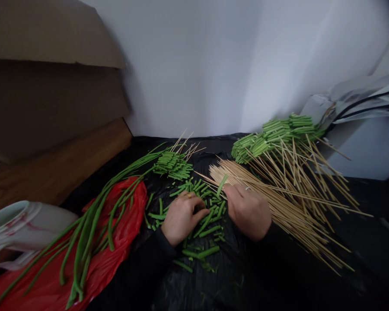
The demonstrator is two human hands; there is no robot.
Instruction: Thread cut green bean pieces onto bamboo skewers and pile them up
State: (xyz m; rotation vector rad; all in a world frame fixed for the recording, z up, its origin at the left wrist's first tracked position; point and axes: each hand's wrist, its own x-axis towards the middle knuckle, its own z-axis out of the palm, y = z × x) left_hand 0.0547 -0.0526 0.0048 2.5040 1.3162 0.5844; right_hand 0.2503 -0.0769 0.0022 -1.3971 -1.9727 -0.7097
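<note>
Right hand [248, 211]: fingers closed in a pinch on one cut bean piece [221, 185], held at the near edge of the bamboo skewers [294, 203]. Left hand [181, 218]: fingers curled onto the loose cut pieces [207, 224]; grip cannot be told. Pieces strewn on black plastic sheet [246, 276]. Long beans [94, 224] laid on red bag [129, 224], far left

Bare black sheet [246, 283] lies open along the near edge; long beans [91, 226] on a red bag [131, 231] crowd the left, bamboo skewers [294, 207] the right, cut bean pieces [209, 230] the middle
</note>
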